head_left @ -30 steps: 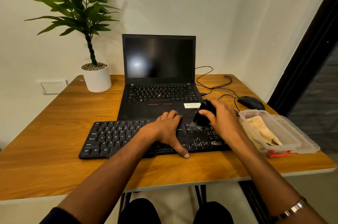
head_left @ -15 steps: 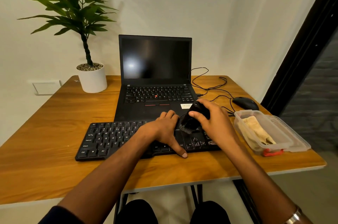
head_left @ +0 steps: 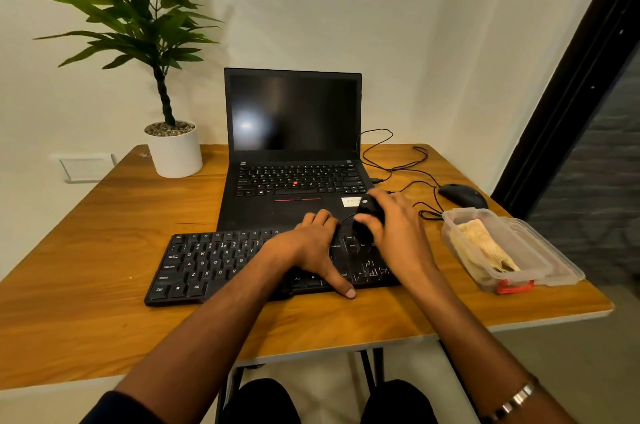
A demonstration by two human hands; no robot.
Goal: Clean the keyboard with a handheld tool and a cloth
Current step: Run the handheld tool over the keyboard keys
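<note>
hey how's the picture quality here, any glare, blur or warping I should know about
Head view: warm, dim light; a soft glare spot on the dark laptop screen. Wide-angle warping bends the table edges and tilts the door frame. The keyboard legends read clearly; the black tool in the right hand is dark and hard to make out.

Premises presented as a small office or home workstation; a wooden desk (head_left: 86,268) stood against a plain wall; it carried an open laptop (head_left: 294,153), external keyboard (head_left: 207,264), wired mouse (head_left: 462,195) and potted plant (head_left: 173,146).
</note>
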